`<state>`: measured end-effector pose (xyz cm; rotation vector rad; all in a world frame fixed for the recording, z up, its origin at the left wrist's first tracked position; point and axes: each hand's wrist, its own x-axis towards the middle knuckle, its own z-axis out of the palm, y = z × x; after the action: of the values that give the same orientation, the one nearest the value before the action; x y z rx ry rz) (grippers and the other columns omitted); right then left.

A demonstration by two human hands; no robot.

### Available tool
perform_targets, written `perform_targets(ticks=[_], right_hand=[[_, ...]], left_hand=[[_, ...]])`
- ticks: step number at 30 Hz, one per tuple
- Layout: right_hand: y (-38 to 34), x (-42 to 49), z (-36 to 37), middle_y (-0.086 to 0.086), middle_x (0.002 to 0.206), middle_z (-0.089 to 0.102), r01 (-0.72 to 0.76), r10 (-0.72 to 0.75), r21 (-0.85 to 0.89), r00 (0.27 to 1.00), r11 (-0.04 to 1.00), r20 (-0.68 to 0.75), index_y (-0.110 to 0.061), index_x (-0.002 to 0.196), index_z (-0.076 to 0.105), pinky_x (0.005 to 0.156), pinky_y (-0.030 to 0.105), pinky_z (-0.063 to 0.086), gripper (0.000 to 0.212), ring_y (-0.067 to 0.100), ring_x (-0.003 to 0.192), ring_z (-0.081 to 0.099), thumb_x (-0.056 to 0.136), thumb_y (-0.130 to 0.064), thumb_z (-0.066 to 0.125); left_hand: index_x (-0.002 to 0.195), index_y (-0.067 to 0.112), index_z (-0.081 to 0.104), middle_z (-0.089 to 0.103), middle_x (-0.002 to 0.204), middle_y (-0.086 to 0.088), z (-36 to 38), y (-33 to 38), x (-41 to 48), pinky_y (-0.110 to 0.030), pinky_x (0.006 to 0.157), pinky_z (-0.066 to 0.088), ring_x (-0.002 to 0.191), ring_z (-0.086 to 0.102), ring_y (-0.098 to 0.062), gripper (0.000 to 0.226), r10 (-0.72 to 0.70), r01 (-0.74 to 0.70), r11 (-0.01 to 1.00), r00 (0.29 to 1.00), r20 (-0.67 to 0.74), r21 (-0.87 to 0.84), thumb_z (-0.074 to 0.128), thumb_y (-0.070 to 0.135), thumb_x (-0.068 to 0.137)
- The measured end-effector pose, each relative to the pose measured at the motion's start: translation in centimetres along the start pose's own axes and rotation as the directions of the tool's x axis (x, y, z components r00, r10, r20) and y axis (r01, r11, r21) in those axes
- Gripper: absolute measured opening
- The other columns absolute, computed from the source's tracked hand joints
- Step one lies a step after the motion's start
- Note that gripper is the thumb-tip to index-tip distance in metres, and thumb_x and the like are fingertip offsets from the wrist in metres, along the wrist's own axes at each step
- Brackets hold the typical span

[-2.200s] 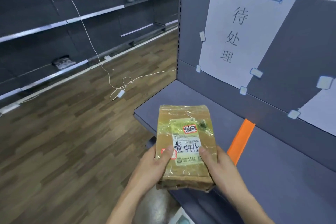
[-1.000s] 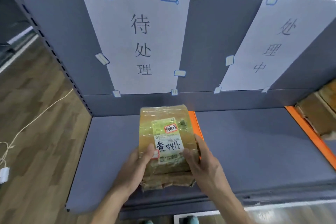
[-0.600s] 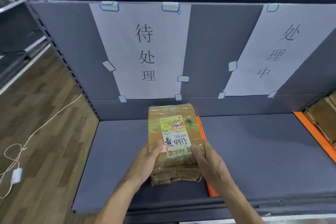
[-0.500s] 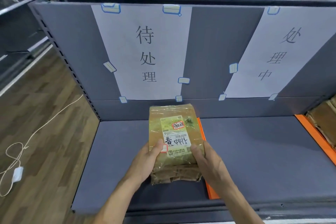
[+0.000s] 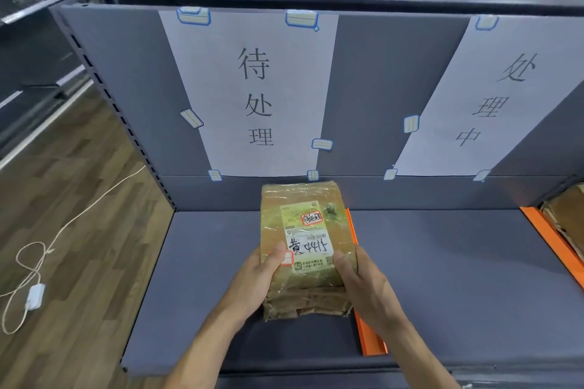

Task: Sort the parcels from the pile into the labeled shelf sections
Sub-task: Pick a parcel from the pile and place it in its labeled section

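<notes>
1. We face the grey shelf [image 5: 205,278]; its left section sits under the sign [image 5: 252,98] reading 待处理, edged by an orange divider [image 5: 369,338].
2. We hold the parcel [image 5: 305,246] over that section, overlapping the divider; its long axis points away from us, label upward.
3. Our left hand [image 5: 256,281] and right hand [image 5: 363,287] grip its near end, thumbs on top; this likely keeps its red sticker [image 5: 311,218] readable against the sign.

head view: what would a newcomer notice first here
A tape-wrapped brown parcel sits centre frame, gripped by the left hand and right hand over the grey shelf. Behind it hang a left sign and right sign, white with big black characters; an orange divider runs beneath the parcel.
</notes>
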<state>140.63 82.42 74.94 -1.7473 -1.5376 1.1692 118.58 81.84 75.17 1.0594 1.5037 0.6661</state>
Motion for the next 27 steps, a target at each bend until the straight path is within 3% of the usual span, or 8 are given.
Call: perform_targets(ticks=[4,7,10,12,17,20,23,27], right_hand=[[-0.6,-0.1,0.2,-0.016,0.095,0.063,-0.012,0.011,-0.018,0.999,1.0,-0.03,-0.033,0.114,0.051,0.071,0.017,0.046,0.04,-0.001,0.082,0.06,0.092,-0.065,0.041],[-1.1,-0.2,0.7,-0.01,0.098,0.066,-0.052,0.051,-0.02,0.996,0.998,-0.073,-0.026,0.111,0.057,0.078,0.034,0.053,0.03,0.011,0.088,0.064,0.102,-0.051,0.044],[-1.4,-0.4,1.0,-0.012,0.096,0.07,-0.074,0.071,-0.024,0.991,0.997,-0.111,-0.029,0.104,0.06,0.083,0.039,0.055,0.026,0.007,0.087,0.066,0.103,-0.048,0.042],[-1.4,-0.5,1.1,-0.012,0.095,0.071,-0.09,0.087,-0.014,0.988,0.996,-0.124,-0.03,0.11,0.061,0.085,0.041,0.056,0.032,0.007,0.09,0.067,0.101,-0.054,0.041],[-1.5,-0.3,1.1,-0.011,0.1,0.068,-0.112,0.104,-0.048,0.984,0.993,-0.144,-0.028,0.108,0.06,0.089,0.043,0.053,0.036,0.01,0.095,0.064,0.1,-0.058,0.041],[-1.4,-0.3,1.1,-0.014,0.101,0.069,-0.112,0.106,-0.041,0.985,0.993,-0.137,-0.03,0.108,0.06,0.087,0.039,0.054,0.036,0.008,0.096,0.064,0.1,-0.06,0.041],[-1.4,-0.2,1.0,-0.016,0.105,0.069,-0.114,0.11,-0.026,0.986,0.993,-0.128,-0.032,0.113,0.059,0.089,0.039,0.053,0.037,0.009,0.101,0.064,0.099,-0.061,0.041],[-1.6,0.0,0.8,-0.015,0.107,0.07,-0.123,0.12,-0.02,0.987,0.992,-0.111,-0.033,0.116,0.059,0.092,0.041,0.054,0.038,0.01,0.102,0.065,0.099,-0.062,0.04]], left_hand=[[0.131,0.051,0.058,0.067,0.125,0.031,-0.3,-0.1,0.1,-0.043,0.115,0.04,0.122,0.061,-0.001,0.051,0.011,-0.011,1.0,1.0,0.006,-0.007,0.041,0.079,0.092],[0.132,0.052,0.056,0.066,0.126,0.031,-0.4,-0.2,0.3,-0.038,0.111,0.041,0.124,0.059,-0.003,0.044,0.025,-0.026,0.999,0.999,0.02,0.029,0.039,0.074,0.097],[0.113,0.061,0.056,0.062,0.106,0.046,-0.9,0.1,0.3,-0.025,0.093,0.04,0.109,0.057,0.014,0.028,0.043,-0.045,0.997,0.999,0.026,0.06,0.04,0.076,0.095],[0.109,0.064,0.054,0.061,0.101,0.05,-1.2,0.1,0.3,-0.023,0.091,0.04,0.106,0.056,0.016,0.025,0.049,-0.051,0.996,0.998,0.039,0.069,0.04,0.078,0.093],[0.134,0.055,0.05,0.06,0.136,0.026,-1.4,-0.1,0.3,-0.033,0.106,0.04,0.126,0.057,-0.005,0.044,0.038,-0.041,0.997,0.998,0.054,0.062,0.039,0.074,0.097],[0.14,0.048,0.051,0.061,0.135,0.025,-1.4,0.1,0.1,-0.034,0.107,0.042,0.126,0.058,-0.004,0.054,0.041,-0.044,0.997,0.998,0.046,0.07,0.039,0.075,0.095],[0.135,0.05,0.052,0.062,0.125,0.033,-1.4,0.2,0.2,-0.022,0.092,0.043,0.115,0.058,0.008,0.047,0.043,-0.046,0.997,0.998,0.046,0.057,0.041,0.074,0.095],[0.129,0.052,0.053,0.067,0.12,0.033,-1.4,0.6,0.4,-0.025,0.095,0.044,0.112,0.062,0.007,0.039,0.03,-0.032,0.998,0.998,0.049,0.047,0.041,0.071,0.097]])
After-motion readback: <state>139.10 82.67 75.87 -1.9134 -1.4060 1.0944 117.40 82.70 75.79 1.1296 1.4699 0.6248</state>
